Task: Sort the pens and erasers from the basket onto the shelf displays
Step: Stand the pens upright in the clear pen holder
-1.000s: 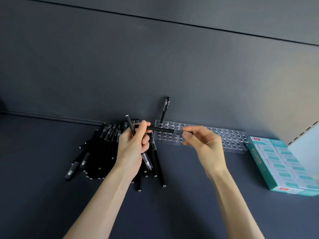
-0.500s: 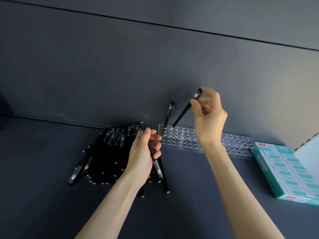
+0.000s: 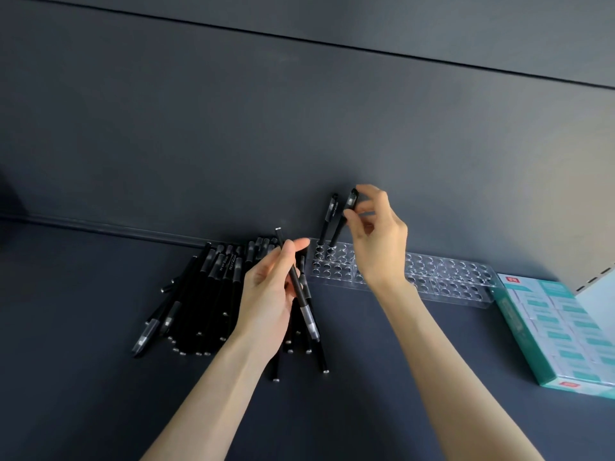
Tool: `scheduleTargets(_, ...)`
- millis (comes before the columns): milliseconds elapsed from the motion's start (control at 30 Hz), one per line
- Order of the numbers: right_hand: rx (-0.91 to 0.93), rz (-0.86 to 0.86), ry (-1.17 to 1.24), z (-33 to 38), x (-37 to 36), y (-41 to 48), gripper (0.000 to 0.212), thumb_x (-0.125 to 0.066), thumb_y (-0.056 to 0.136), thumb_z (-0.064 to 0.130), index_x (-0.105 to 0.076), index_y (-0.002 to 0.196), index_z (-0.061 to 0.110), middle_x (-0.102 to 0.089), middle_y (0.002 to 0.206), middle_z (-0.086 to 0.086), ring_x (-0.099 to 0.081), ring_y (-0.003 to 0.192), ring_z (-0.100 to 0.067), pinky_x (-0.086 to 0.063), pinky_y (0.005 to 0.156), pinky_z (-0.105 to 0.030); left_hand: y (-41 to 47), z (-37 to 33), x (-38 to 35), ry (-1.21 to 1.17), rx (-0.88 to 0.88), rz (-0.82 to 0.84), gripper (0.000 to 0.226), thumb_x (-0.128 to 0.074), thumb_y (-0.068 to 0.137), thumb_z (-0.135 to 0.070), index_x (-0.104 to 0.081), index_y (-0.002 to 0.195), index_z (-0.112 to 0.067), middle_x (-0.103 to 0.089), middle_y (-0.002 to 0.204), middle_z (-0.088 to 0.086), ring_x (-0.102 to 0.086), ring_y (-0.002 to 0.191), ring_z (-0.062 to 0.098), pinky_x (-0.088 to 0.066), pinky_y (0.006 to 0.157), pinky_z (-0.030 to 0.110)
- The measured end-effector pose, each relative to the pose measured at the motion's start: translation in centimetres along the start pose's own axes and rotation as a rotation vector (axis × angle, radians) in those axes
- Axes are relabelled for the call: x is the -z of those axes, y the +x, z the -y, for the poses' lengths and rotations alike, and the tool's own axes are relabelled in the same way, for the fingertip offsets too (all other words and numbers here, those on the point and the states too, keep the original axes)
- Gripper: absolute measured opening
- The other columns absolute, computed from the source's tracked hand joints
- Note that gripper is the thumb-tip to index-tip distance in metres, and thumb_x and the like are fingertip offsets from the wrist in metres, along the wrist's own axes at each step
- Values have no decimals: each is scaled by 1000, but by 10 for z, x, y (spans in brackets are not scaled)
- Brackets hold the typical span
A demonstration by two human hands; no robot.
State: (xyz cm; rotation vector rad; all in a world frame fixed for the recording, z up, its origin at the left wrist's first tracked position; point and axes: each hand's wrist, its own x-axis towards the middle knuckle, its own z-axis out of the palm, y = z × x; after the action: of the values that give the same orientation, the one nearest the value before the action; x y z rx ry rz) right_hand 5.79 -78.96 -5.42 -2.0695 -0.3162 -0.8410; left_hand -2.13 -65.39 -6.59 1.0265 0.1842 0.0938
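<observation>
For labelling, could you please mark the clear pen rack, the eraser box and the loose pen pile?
clear pen rack (image 3: pixel 459 277): head view, empty holed top.
eraser box (image 3: pixel 509 309): head view, left side wall.
loose pen pile (image 3: pixel 209 294): head view, middle barrels.

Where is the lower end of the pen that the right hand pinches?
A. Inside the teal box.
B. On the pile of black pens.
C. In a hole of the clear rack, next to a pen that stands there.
C: the right hand pinches the top of the pen, whose lower end meets a hole at the left end of the clear rack, beside the standing pen.
</observation>
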Motion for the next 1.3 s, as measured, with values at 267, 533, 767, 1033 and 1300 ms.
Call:
scheduleTargets(267, -42, 71, 16, 0, 3, 7, 26, -60, 87, 6, -55, 111, 15, -60, 80, 0, -61, 73, -27, -51, 72, -45, 3, 5, 0, -46, 9, -37, 19, -61, 85, -28, -77, 86, -18, -38, 59, -6, -37, 51, 5, -40, 74, 31)
scheduleTargets(533, -27, 123, -49, -2, 1, 8, 24, -62, 86, 6, -57, 109, 13, -61, 78, -3, -58, 67, -28, -51, 69, -45, 1, 4, -1, 14, -2, -70, 18, -58, 92, -24, -73, 92, -14, -37, 56, -5, -40, 50, 6, -43, 65, 24)
scheduleTargets(767, -147, 16, 37, 7, 16, -12, 22, -62, 89, 17, -59, 111, 18, -64, 84, 6, -58, 70, -10, -49, 69, -22, 3, 5, 0, -54, -43, -91, 13, -61, 90, -15, -62, 77, -12, -50, 63, -3, -51, 57, 9, -49, 59, 21)
scheduleTargets(1033, -601, 187, 629, 21, 45, -40, 6, -65, 85, 9, -65, 91, 8, -71, 69, -7, -70, 67, -22, -56, 66, -29, 3, 10, -3, -192, -36, -43, 8, -63, 85, 0, -61, 78, -3, -66, 67, 5, -70, 72, 20, -56, 70, 24)
scheduleTargets(1300, -483, -63, 559, 24, 45, -29, 24, -68, 83, 5, -57, 99, 19, -70, 73, -5, -69, 65, -20, -57, 68, -29, 3, 21, -1, 461, -225, 69, 7, -68, 84, -6, -70, 83, -12, -73, 79, -3, -69, 83, 11, -52, 76, 18)
